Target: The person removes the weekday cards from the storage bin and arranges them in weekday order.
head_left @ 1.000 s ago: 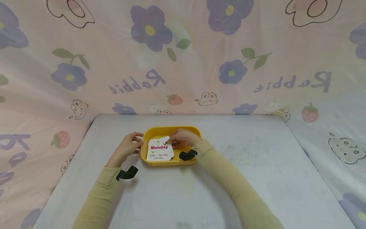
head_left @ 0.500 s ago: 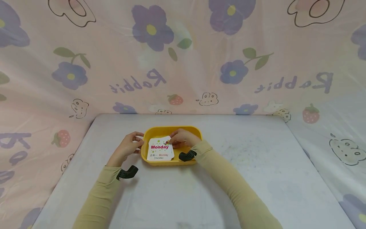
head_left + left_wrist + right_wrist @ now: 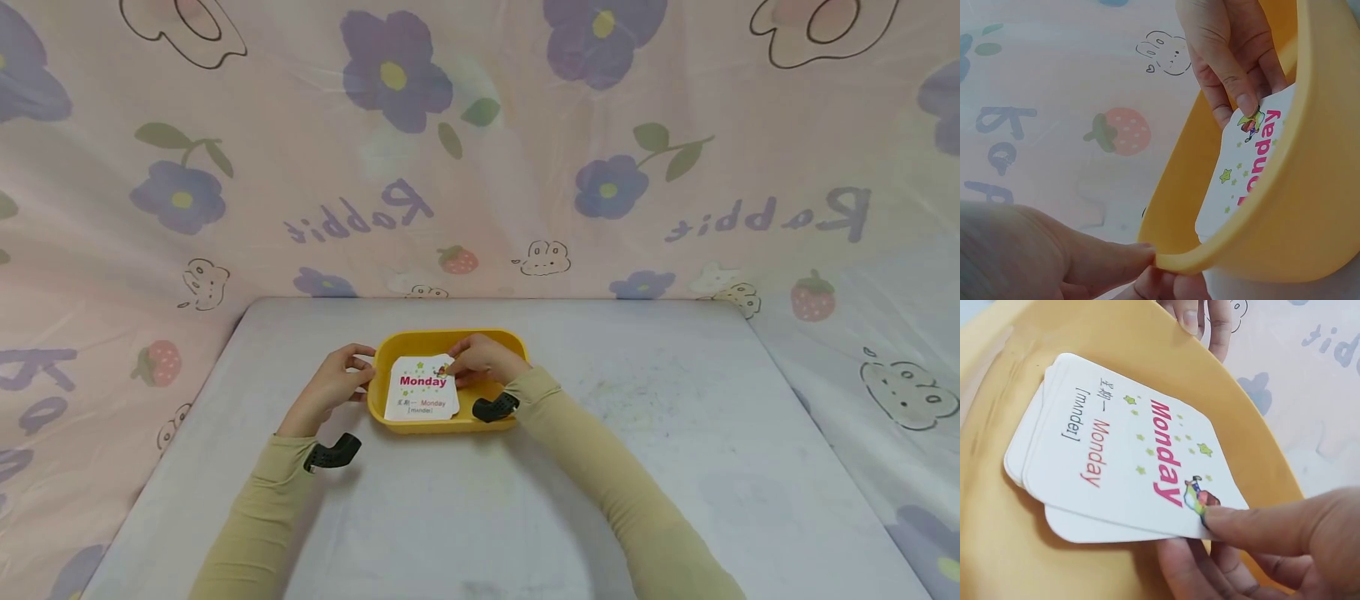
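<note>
A yellow tray (image 3: 450,427) with rounded corners stands on the table, a small stack of white flashcards lying in its left part. The top flashcard (image 3: 1129,456) reads "Monday" in pink, with green stars and a small cartoon figure at one corner. My right hand (image 3: 483,360) reaches into the tray and pinches that corner, thumb on top and fingers beneath, as the right wrist view shows. At the tray's left end, my left hand (image 3: 337,387) grips the rim between thumb and fingers; its fingertips are partly hidden behind the wall in the left wrist view.
The white table (image 3: 465,517) spreads around the tray, with faint smudges on its right side. A pale curtain (image 3: 495,150) with flowers, rabbits and strawberries hangs behind and at both sides. Black camera mounts (image 3: 335,452) stick out from both wrists.
The "Monday" flashcard has shifted slightly up and to the right with my right fingers on its corner. My left hand and the tray hold their place.
</note>
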`<state>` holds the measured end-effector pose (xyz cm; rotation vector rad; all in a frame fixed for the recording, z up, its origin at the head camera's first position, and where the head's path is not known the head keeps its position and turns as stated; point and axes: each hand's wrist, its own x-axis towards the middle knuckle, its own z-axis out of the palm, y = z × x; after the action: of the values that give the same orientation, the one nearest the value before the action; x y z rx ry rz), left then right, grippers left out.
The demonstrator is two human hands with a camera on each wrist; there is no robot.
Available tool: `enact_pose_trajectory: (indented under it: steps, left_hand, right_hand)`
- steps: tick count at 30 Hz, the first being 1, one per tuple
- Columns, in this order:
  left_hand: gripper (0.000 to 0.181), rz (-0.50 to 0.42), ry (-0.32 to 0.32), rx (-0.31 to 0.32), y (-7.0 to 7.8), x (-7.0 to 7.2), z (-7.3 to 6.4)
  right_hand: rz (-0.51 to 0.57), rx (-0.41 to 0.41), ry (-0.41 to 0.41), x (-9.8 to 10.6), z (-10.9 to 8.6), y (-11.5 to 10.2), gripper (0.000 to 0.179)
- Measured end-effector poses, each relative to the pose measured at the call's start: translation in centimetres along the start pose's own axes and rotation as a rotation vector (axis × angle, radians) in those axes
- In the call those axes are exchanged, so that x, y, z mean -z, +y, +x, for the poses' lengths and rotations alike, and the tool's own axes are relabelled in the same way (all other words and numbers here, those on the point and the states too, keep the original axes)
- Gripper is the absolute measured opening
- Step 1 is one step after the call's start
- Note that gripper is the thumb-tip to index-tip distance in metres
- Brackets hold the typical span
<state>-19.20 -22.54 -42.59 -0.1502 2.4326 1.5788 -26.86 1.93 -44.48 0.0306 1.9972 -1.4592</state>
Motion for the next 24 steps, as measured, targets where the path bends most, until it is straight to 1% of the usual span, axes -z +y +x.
enact_pose_trajectory:
  steps: [8, 16, 21, 24]
  left_hand:
    - [0.039, -0.009, -0.016, -0.009, 0.0, 0.2, -0.1]
    - [0.039, 0.003, -0.010, -0.009, 0.0, 0.6, 0.0]
    - [0.040, 0.004, -0.014, 0.004, -0.1, 0.9, 0.2]
    - [0.040, 0.003, -0.012, 0.004, -0.3, 1.0, 0.2]
  right_hand:
    - [-0.022, 0.016, 0.037, 0.4, -0.5, -0.2, 0.030]
    - [-0.031, 0.031, 0.092, 1.0, -0.5, -0.2, 0.029]
    - [-0.090, 0.068, 0.128, 1.3, -0.7, -0.7, 0.029]
    - [-0.122, 0.088, 0.134, 1.7, -1.1, -1.2, 0.030]
